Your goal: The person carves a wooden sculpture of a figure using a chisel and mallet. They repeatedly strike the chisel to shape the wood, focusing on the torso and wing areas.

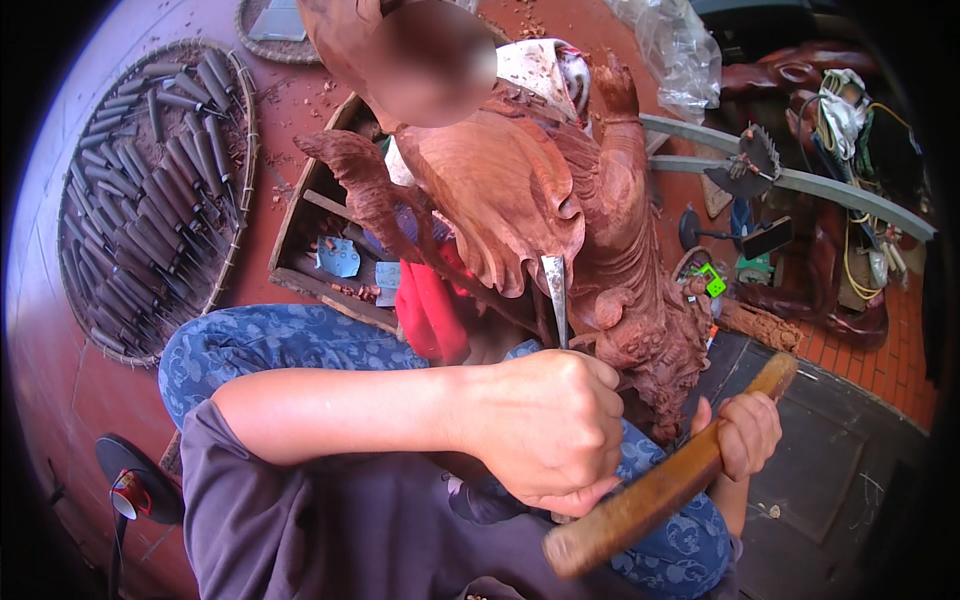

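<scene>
A large reddish-brown wooden statue (pixel 520 190) with carved robes leans across my lap. My left hand (pixel 545 425) is closed around a steel chisel (pixel 555 290), whose blade points up against the lower edge of the carved robe. My right hand (pixel 745 430) grips a long wooden mallet (pixel 660 490), which runs diagonally from lower left to upper right, below and right of the chisel. My legs in blue patterned trousers (pixel 270 345) lie under the statue.
A round woven tray (pixel 235 250) holding several dark-handled chisels lies on the red floor at left. A wooden box (pixel 290 270) with scraps sits behind the statue. Power tools, cables and carved wood pieces (pixel 800 250) crowd the right side. Wood chips dot the floor.
</scene>
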Demonstrator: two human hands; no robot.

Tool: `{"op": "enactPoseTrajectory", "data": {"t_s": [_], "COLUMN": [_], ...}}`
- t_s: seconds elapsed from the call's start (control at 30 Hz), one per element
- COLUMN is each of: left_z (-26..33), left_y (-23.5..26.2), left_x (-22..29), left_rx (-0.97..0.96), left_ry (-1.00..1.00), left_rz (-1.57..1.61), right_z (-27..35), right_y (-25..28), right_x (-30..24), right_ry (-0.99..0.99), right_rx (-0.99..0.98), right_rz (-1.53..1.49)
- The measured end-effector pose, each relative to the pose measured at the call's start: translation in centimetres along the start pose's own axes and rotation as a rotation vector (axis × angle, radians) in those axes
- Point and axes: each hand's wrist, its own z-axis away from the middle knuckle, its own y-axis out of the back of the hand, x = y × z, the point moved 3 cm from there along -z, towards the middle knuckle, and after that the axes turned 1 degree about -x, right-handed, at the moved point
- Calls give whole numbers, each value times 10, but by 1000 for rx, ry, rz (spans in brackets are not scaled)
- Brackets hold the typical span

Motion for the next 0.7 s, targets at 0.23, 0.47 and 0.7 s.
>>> {"op": "enactPoseTrajectory", "data": {"t_s": [0.23, 0.47, 0.7], "left_z": [-1, -3, 0], "left_y": [3, 3, -4], "left_x": [-6, 3, 12], "left_rx": [26, 40, 42], "left_ry": [21, -19, -38], "left_rz": [-93, -133, 30], "right_z": [-3, -3, -11], "right_y": [-5, -5, 5], "right_x": [10, 12, -1], "right_ry": [0, -3, -35], "right_rx": [39, 24, 13], "right_rz": [5, -21, -42]}}
